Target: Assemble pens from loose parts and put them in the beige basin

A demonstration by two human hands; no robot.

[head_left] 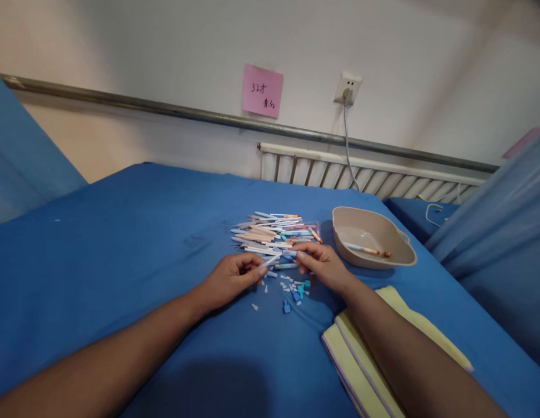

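A heap of pastel pens lies on a blue sheet. Both my hands rest at its near edge. My left hand is closed, pinching one end of a pale pen. My right hand is closed too, its fingertips at the other end of the same pen. Small blue and white pen caps and tips are scattered just below my hands. A beige dish stands to the right with one pen inside it.
A folded yellow cloth lies under my right forearm. Behind are a white wall, a metal rail, a pink note, a socket with a cable and a radiator. Blue fabric hangs at both sides.
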